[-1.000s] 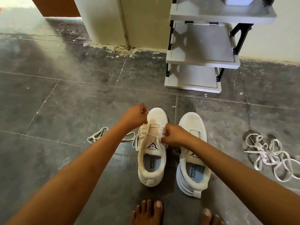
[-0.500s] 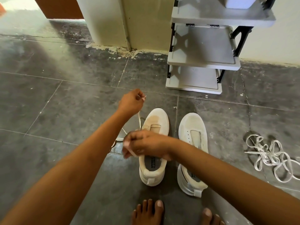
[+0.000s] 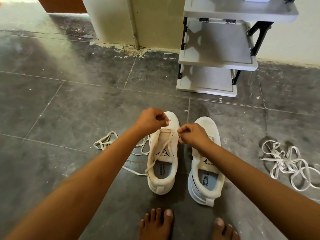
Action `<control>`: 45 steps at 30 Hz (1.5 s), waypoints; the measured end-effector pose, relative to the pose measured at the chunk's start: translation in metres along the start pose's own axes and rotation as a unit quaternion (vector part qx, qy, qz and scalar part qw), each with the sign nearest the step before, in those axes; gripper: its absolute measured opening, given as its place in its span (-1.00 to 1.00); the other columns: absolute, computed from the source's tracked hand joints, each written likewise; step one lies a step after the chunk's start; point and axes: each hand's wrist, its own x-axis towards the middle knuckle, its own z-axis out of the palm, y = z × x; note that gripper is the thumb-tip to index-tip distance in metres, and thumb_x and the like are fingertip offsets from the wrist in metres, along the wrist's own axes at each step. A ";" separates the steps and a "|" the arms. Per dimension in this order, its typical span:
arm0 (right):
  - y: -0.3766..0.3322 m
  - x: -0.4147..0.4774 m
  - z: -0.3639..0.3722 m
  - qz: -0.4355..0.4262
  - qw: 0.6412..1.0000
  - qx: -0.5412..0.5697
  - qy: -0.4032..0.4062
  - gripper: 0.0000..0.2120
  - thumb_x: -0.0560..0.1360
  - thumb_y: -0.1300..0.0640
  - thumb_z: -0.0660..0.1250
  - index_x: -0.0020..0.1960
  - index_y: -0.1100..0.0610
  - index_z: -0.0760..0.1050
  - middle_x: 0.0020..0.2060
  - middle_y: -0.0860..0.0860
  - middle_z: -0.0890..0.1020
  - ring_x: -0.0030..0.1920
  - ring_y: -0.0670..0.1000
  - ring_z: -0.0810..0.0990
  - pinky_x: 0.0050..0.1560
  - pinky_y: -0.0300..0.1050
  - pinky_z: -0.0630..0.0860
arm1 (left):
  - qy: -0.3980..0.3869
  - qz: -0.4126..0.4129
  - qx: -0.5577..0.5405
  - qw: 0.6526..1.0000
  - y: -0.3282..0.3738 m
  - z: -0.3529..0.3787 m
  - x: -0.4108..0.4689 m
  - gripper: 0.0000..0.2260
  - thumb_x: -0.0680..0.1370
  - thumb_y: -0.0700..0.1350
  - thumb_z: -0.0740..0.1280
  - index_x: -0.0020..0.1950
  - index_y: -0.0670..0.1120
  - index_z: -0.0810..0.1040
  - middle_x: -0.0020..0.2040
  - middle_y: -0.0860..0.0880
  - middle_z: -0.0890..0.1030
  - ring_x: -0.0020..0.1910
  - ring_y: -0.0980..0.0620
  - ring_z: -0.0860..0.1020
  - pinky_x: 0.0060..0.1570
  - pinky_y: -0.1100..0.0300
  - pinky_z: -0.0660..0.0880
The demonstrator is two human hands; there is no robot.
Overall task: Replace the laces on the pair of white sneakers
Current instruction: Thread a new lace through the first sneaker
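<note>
The cream lace (image 3: 158, 155) runs through the front eyelets of the left-side sneaker (image 3: 173, 126), crosses the tongue and spills off leftward in loose loops on the tiled floor (image 3: 69, 104). The left hand (image 3: 151, 121) pinches the lace's stiff tip between thumb and forefinger, just above the toe. The right hand (image 3: 194, 137) pinches the lace close to the eyelets on the opposite side. The lace looks light, flat and limp, likely to twist or snag, so the hard tip is the sensible place to hold it for threading. The second sneaker (image 3: 207, 126) stands just beside the first, with no lace visible. A tangle of white laces (image 3: 285, 161) lies well apart to the right, and a grey shoe rack (image 3: 216, 63) stands against the wall.
</note>
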 end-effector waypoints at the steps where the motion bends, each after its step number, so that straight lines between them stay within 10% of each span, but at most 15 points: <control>1: 0.004 0.003 0.001 0.013 0.999 -0.032 -0.004 -0.80 0.49 0.36 0.25 0.02 0.18 0.57 0.02 0.14 0.60 0.04 0.10 0.59 0.10 -0.06 0.54 | -0.010 0.004 0.019 1.000 0.001 0.004 -0.001 -0.91 0.46 -0.21 0.43 -0.06 -0.16 0.64 -0.24 0.04 0.57 -0.32 0.24 0.48 -0.28 0.45 0.38; 8: 0.006 0.005 0.009 -0.029 0.997 0.017 -0.069 -0.55 0.48 0.47 0.10 0.23 0.12 0.52 0.14 0.06 0.56 0.17 0.03 0.49 -0.09 -0.25 0.45 | -0.058 0.019 0.119 0.991 0.000 0.021 -0.007 -0.91 0.47 -0.15 0.40 -0.05 -0.12 0.65 -0.19 -0.03 0.60 -0.22 0.08 0.50 -0.24 0.31 0.41; 21: 0.023 0.008 0.018 -0.010 0.999 -0.021 -0.025 -0.63 0.46 0.20 0.39 0.25 0.15 0.48 0.17 0.08 0.56 0.18 0.06 0.52 0.18 -0.11 0.43 | 0.008 -0.026 0.239 0.971 -0.006 0.036 -0.008 -0.83 0.51 -0.23 0.25 -0.04 -0.13 0.63 -0.10 -0.15 0.64 -0.12 -0.14 0.58 -0.16 0.09 0.51; 39: 0.025 0.008 0.021 -0.024 1.000 0.011 -0.006 -0.70 0.43 0.17 0.44 0.14 0.13 0.49 0.04 0.05 0.60 0.02 0.01 0.54 -0.02 -0.18 0.45 | 0.066 -0.076 0.036 0.994 -0.004 0.052 -0.014 -0.77 0.48 -0.29 0.25 -0.04 0.04 0.41 -0.14 -0.02 0.65 -0.01 -0.03 0.56 -0.04 -0.01 0.53; 45: 0.020 0.014 0.024 -0.005 0.998 0.012 0.059 -0.88 0.50 0.14 0.36 -0.03 0.18 0.58 -0.07 0.14 0.65 -0.02 0.13 0.61 0.12 0.09 0.54 | 0.000 -0.018 0.077 0.997 -0.010 0.036 -0.018 -0.78 0.44 -0.26 0.31 0.04 -0.07 0.41 0.00 -0.07 0.60 0.04 -0.07 0.52 0.02 0.02 0.49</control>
